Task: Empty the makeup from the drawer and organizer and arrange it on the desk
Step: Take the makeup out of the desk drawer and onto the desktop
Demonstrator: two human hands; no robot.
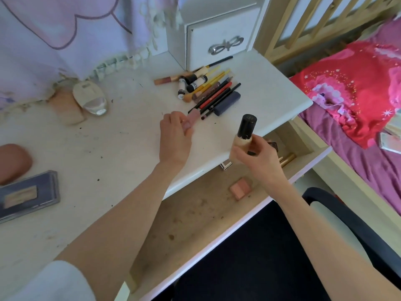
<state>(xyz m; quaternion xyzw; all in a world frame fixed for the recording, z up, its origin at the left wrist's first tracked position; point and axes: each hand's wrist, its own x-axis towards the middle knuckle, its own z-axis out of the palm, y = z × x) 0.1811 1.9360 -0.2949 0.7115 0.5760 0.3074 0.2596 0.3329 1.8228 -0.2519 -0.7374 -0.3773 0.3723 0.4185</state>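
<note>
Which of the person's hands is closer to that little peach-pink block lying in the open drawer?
The right hand. It holds a foundation bottle just above the drawer, a short way behind the peach-pink block. The left hand is farther off, up on the desk, pinching a pink tube.

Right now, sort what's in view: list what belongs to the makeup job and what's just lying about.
Job: foundation bottle held by the right hand; pink tube pinched by the left hand; brush and pencil pile; open drawer; pink compact.

Lying about: bedding; chair.
</note>
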